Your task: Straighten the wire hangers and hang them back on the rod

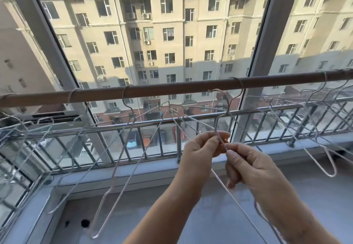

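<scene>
Centrally, left hand (200, 149) and right hand (248, 167) both pinch one wire hanger (225, 117), its hook over the brown rod (172, 89) at mid-frame.

Legible text: none.

Rod (172, 89) and wire hangers (112, 185): no label, brand or number that reads. Building (172, 43) across the street: no sign or lettering resolves on its front, and anything at street level is too small and blurred to read.
</scene>
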Available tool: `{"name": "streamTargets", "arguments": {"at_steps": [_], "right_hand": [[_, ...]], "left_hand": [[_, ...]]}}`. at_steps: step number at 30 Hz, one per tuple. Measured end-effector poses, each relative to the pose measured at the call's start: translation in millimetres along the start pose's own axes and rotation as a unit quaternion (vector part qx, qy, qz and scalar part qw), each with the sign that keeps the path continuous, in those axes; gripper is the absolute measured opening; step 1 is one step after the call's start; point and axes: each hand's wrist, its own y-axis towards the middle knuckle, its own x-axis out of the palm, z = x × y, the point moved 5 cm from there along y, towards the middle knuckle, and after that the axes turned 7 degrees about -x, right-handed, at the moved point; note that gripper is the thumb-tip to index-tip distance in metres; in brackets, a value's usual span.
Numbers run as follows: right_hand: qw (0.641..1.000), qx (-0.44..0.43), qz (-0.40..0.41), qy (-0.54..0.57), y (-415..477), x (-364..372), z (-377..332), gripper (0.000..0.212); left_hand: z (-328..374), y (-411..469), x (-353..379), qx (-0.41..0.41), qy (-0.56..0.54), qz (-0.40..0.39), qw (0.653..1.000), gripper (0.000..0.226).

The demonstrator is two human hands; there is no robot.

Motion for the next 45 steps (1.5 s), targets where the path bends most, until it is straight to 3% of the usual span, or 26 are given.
{"name": "streamTargets", "arguments": {"at_steps": [6,12,17,29,35,39,42,45], "right_hand": [[0.999,-0.005,0.034,0.040,45,0,-12,0.025],[0.995,0.077,0.052,0.029,75,-9,13,0.026],[0.994,0.094,0.054,0.027,85,-20,27,0.024],[0.995,0.087,0.045,-0.029,92,-23,25,0.024],[0.984,0.044,0.048,-0.165,69,-20,2,0.044],[0.941,-0.056,0.105,-0.315,45,-3,-28,0.063],[0.953,-0.115,0.092,-0.263,31,36,-44,0.055],[0.988,-0.119,-0.012,-0.094,11,110,-46,0.050]], "left_hand": [[36,27,9,0.026,0.001,0.049,0.998,0.021],[24,66,11,-0.043,0.060,0.084,0.994,0.020],[10,81,13,-0.060,0.057,0.093,0.992,0.020],[17,38,-19,-0.027,0.106,0.138,0.984,0.018],[49,-17,-61,0.059,0.076,0.137,0.986,0.024],[77,-48,-125,0.121,0.075,0.200,0.969,0.025],[89,-59,-181,0.147,0.088,0.264,0.949,0.025],[89,-59,-234,0.139,0.105,0.306,0.936,0.026]]}}
